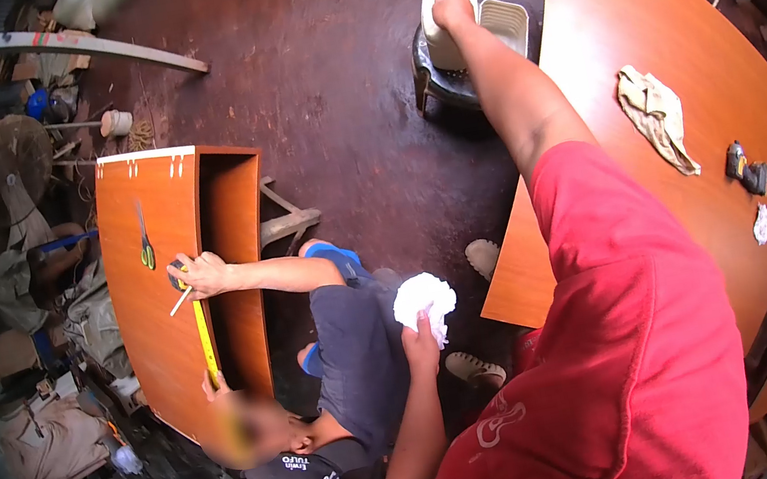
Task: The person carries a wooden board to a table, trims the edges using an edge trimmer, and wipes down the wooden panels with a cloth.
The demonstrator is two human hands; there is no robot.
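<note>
My right hand (455, 10) is closed around the handle of a whitish plastic jug (443, 49), whose open mouth faces up. The jug stands on a dark stool (435, 89), beside a cut-open plastic container (505, 20). A bunched white rag (425, 301) is gripped in my left hand (419, 343), held out near the shoulder of a co-worker (354, 366). To my right lies a large orange-brown wood panel (596, 234) with a crumpled beige cloth (655, 115) on it.
The crouching co-worker stretches a yellow tape measure (206, 335) along a wooden cabinet (152, 309), where scissors (145, 241) lie. A cordless drill (747, 170) and a small white scrap (762, 224) rest on the panel. A fan (10, 168) stands at the left.
</note>
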